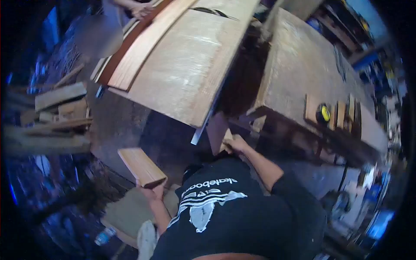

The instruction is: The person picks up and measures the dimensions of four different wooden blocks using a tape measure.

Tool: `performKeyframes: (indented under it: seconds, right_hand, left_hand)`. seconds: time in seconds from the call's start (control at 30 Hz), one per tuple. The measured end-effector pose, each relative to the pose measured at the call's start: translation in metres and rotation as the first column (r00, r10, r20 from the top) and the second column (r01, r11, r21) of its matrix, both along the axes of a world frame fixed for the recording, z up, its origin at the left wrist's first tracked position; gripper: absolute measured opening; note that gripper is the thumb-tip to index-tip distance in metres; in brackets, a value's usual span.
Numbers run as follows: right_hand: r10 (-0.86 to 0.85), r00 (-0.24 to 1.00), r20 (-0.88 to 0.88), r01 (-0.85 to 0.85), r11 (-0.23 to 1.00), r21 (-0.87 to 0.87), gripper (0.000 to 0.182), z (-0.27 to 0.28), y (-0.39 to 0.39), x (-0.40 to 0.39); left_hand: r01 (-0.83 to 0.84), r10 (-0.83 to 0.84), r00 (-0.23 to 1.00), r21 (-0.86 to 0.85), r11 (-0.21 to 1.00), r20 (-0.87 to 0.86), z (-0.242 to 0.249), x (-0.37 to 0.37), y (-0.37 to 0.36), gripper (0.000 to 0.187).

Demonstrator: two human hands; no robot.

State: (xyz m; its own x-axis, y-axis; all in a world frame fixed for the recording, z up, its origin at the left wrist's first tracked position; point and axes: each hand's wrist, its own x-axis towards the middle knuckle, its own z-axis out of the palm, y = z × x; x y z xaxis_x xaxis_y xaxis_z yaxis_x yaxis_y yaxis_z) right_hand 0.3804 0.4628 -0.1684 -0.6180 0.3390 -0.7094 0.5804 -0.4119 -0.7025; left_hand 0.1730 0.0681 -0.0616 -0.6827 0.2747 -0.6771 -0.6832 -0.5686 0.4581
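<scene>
My left hand [152, 189] is closed on the near end of a short, wide wooden board [141, 165], which points up and to the left, apart from the table. My right hand [236, 144] grips a second wooden piece [227, 136] beside the gap between the two worktables; its far part looks reddish-brown. Ahead of both hands is the saw table [182, 65], with a dark curved blade [212, 12] showing in a slot. Long boards [147, 45] lie along its left side.
Another person's hand [141, 10] rests by the boards at the far left. The right worktable [299, 65] carries a yellow tape measure [323, 113] and several wood strips [341, 114]. Scrap wood [60, 96] is piled at left. A metal strip [197, 135] juts from the saw table's near corner.
</scene>
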Motion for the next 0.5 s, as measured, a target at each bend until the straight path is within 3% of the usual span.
performKeyframes:
  seconds: [0.03,0.1,0.17,0.23,0.37,0.43,0.5]
  right_hand:
    - [0.055,0.997,-0.046,-0.056,0.998,-0.019,0.025,-0.017,0.003,-0.011]
    - [-0.005,1.000,-0.027,0.006,0.999,0.033,0.024,-0.054,0.001,-0.039]
    - [-0.060,0.986,0.153,0.026,0.975,0.219,0.019,-0.107,-0.010,-0.072]
    - [-0.181,0.978,-0.105,0.164,0.975,-0.151,0.019,-0.088,-0.019,-0.098]
    - [-0.198,0.977,-0.081,0.164,0.937,-0.309,0.022,-0.104,-0.010,-0.144]
    - [-0.330,0.929,-0.167,0.219,0.854,-0.472,0.022,-0.115,-0.008,-0.161]
    - [-0.309,0.935,-0.174,0.209,0.877,-0.433,0.023,-0.133,0.002,-0.179]
  left_hand:
    - [0.049,-0.047,0.998,-0.069,0.996,0.034,-0.020,0.005,-0.017,0.090]
    - [0.112,-0.098,0.991,-0.166,0.980,0.088,-0.049,0.009,-0.044,0.083]
    - [0.113,-0.081,0.987,-0.238,0.965,0.139,-0.054,0.031,-0.062,0.077]
    - [0.117,-0.076,0.986,-0.300,0.947,0.146,-0.046,0.042,-0.075,0.078]
    - [0.146,-0.100,0.986,-0.398,0.906,0.133,-0.011,0.042,-0.085,0.078]
    - [0.146,-0.103,0.988,-0.452,0.880,0.119,0.003,0.044,-0.085,0.078]
    - [0.150,-0.114,0.988,-0.489,0.859,0.101,0.016,0.042,-0.079,0.078]
